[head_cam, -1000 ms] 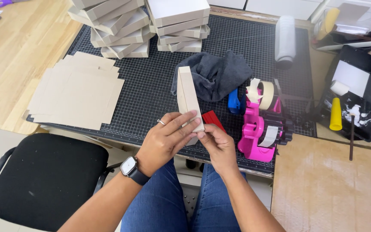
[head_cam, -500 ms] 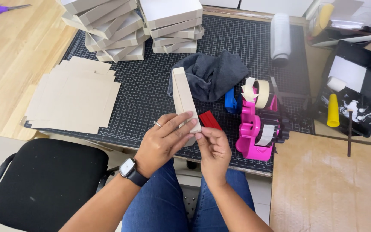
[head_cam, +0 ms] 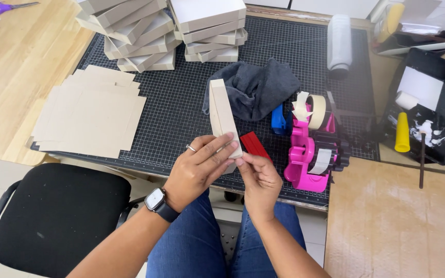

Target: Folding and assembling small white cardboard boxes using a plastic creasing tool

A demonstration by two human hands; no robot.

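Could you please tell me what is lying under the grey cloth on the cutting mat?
The grey cloth lies on the black gridded cutting mat; anything beneath its folds is covered.

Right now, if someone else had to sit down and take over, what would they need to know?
Left hand: grips the near end of a flat cardboard box held on edge over the cutting mat.
Right hand: fingers pinch at the box's near corner, beside a red tool.
Pink tape dispenser stands to the right, grey cloth behind the box.
Done: folded boxes stacked at the back of the mat.
Left: flat blanks piled on the left.
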